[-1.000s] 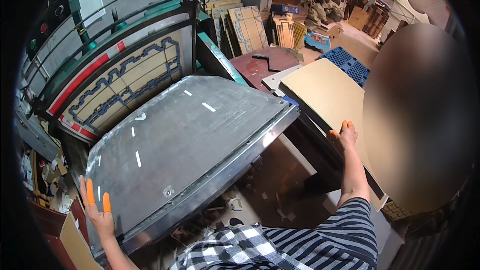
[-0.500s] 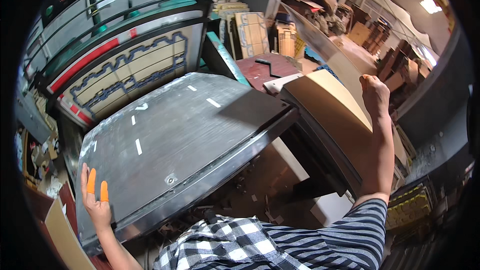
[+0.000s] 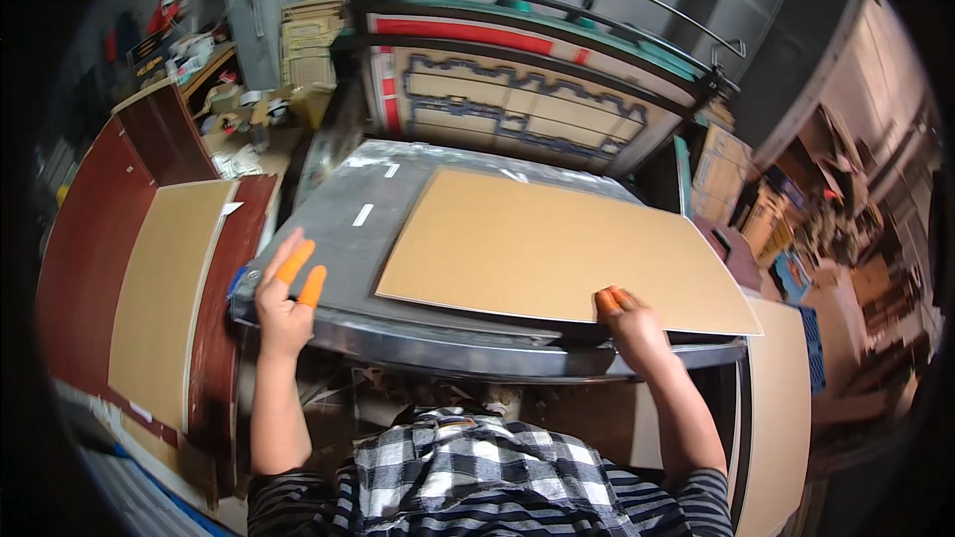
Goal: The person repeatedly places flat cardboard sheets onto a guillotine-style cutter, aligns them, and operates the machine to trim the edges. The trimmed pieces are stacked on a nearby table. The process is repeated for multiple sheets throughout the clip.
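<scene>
A large tan cardboard sheet [image 3: 527,244] lies at a slant over the dark grey press plate [image 3: 343,249], its near right corner sticking out past the plate's front edge. My right hand [image 3: 635,326] pinches the sheet's near edge, right of its middle, with orange covers on the fingertips. Over the plate's near left part, my left hand [image 3: 285,313] is open, its fingers apart and two of them in orange covers. It is clear of the sheet. Behind the plate stands an upright cutting-die board [image 3: 527,97] with dark blue foam strips along its blade lines.
At the left, a tan sheet [image 3: 164,288] lies on a dark red stand [image 3: 85,239]. More cardboard [image 3: 781,388] sits low on the right beside the plate. Black frame rails [image 3: 637,75] surround the die board. Cardboard scraps [image 3: 846,199] are heaped at the far right.
My view has swung left. A cardboard sheet now covers much of the plate, which was bare before. My right hand has come from the stack at the right to the plate's front; my left stays open.
</scene>
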Available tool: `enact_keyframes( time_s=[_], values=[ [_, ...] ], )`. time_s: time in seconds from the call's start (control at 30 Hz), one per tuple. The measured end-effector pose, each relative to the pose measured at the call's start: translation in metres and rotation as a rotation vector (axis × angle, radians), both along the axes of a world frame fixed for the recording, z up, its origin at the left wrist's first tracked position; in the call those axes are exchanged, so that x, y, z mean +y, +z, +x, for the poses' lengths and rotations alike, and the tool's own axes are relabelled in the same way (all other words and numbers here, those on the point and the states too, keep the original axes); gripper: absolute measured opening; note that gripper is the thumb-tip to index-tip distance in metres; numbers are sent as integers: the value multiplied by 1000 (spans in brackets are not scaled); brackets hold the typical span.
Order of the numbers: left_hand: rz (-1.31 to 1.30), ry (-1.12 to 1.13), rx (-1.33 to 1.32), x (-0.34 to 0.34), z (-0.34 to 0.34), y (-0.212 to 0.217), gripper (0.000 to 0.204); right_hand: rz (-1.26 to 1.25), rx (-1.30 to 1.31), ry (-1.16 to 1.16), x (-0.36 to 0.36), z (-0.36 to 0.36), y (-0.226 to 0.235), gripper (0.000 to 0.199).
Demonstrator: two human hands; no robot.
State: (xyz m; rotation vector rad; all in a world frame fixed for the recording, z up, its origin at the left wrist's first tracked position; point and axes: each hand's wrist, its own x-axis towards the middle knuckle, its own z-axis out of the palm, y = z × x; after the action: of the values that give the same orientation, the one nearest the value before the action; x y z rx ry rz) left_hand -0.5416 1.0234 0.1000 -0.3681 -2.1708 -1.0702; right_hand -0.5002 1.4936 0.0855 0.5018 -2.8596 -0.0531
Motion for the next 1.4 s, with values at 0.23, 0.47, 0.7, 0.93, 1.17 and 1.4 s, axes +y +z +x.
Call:
enact_keyframes(
  time_s=[0.23,0.47,0.7,0.93,1.17,1.4],
  values=[
    [7,53,-117,-32,32,-14,31,-352,-387,18,-79,-75,-9,12],
    [26,67,-142,-46,39,-27,28,-198,-343,198,-100,-100,-22,16],
    [-7,-47,-145,-16,15,-15,24,-367,-448,13,-96,-152,-32,24],
    [-482,-344,-253,69,-46,-16,43,-114,-646,33,-85,-183,-24,51],
    [-769,-399,-602,158,-91,-23,63,-35,-717,83,-78,-218,-50,46],
    [-1042,-290,-834,179,-86,-40,77,-172,-775,45,-87,-204,-33,49]
  ],
)
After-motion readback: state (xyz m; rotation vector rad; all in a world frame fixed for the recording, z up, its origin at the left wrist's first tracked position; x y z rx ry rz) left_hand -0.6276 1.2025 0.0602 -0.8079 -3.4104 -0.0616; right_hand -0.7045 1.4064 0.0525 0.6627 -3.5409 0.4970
